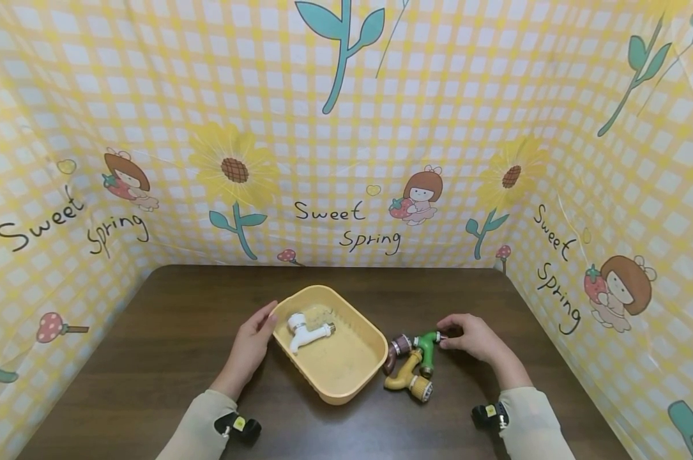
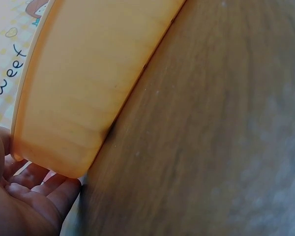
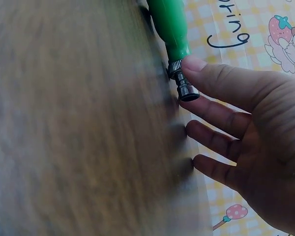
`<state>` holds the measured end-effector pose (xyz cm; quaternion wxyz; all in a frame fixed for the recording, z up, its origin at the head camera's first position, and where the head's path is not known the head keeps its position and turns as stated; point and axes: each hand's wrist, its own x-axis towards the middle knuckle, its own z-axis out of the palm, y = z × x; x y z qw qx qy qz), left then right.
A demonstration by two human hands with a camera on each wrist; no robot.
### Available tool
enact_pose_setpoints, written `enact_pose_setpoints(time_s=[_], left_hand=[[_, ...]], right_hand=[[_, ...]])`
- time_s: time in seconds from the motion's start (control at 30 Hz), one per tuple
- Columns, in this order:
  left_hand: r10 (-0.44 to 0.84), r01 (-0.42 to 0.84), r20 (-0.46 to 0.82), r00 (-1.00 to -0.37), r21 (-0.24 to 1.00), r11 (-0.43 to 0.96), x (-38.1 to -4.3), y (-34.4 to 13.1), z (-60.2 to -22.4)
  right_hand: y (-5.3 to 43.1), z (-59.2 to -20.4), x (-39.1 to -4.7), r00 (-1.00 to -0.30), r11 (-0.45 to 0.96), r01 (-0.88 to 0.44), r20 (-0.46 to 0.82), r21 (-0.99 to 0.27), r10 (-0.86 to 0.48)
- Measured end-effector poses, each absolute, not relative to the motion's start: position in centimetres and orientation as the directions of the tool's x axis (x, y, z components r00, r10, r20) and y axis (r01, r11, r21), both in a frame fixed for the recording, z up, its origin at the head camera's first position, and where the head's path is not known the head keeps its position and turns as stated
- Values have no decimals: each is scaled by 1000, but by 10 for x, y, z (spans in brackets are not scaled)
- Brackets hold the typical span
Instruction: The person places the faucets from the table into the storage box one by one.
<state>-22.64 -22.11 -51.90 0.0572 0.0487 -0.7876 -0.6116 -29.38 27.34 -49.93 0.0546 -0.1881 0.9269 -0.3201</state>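
A yellow plastic basin (image 1: 352, 377) stands on the table with a white faucet (image 1: 308, 333) lying inside it. At its left end my left hand (image 1: 251, 342) holds the basin, thumb by the rim and fingers around the outside of the corner. To the right of the basin lie a green faucet (image 1: 428, 348), a yellow faucet (image 1: 406, 378) and a dark brown-purple faucet (image 1: 396, 348), close together. My right hand (image 1: 475, 338) pinches the green faucet's metal end between thumb and index finger; its other fingers are spread in the right wrist view.
The dark wooden table (image 1: 168, 358) runs back to a yellow checked cloth (image 1: 346, 147) that hangs behind and at both sides. Each wrist wears a small black camera, the left camera (image 1: 239, 427) and the right camera (image 1: 488, 415).
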Motion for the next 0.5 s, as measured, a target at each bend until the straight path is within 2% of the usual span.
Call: enact_pose_setpoints(time_s=[0.5], left_hand=[[-151, -9, 30, -988, 969, 246, -225, -220, -519]], right_hand=[[272, -501, -295, -913, 732, -348, 36, -586, -406]])
